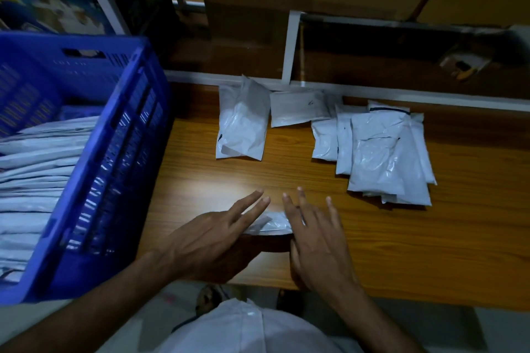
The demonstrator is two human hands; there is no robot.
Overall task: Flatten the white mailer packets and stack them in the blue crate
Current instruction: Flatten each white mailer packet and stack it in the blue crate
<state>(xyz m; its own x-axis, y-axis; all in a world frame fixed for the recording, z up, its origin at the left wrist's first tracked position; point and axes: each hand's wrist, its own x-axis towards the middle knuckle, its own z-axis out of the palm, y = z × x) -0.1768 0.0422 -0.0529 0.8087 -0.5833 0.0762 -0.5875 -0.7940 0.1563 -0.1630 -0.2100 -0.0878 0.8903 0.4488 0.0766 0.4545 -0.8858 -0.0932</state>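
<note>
Wooden table (401, 238): flat hands (both) (218, 238) press packet (272, 222)

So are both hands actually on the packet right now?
Touching. The head view shows the left hand and right hand lying with straight fingers over the white packet, covering its two ends.

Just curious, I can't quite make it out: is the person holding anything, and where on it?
A white mailer packet lies under both hands at the table's near edge. The left hand and right hand lie on it with straight fingers, covering its ends; neither grips it.
</note>
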